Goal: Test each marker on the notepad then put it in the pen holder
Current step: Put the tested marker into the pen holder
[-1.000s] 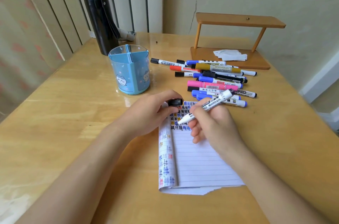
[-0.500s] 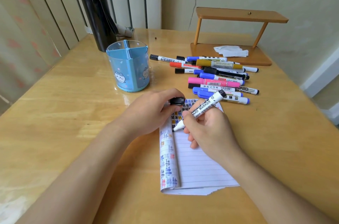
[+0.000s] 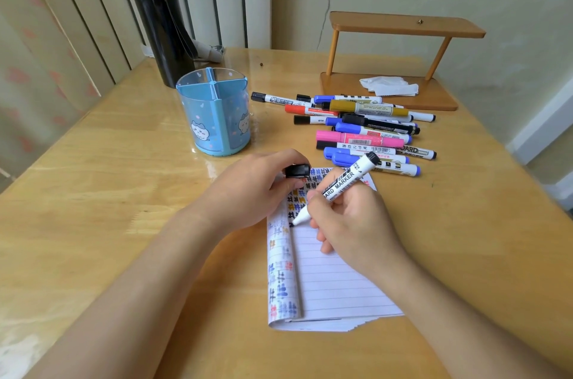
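Observation:
My right hand grips a white board marker with a black end, uncapped, its tip touching the lined notepad near the left fold. The page's top and folded left strip carry many coloured test marks. My left hand rests on the notepad's upper left and pinches the black cap. A pile of markers in black, blue, red, pink and gold lies behind the notepad. The blue divided pen holder stands to the left of the pile, and I see nothing inside it.
A tall black flask stands behind the pen holder near the table's far left corner. A small wooden shelf with a crumpled tissue on its base sits at the back right. The wooden table lies under it all.
My right hand has slid the marker tip left and down the page, toward the fold. The left hand still holds the cap in the same place.

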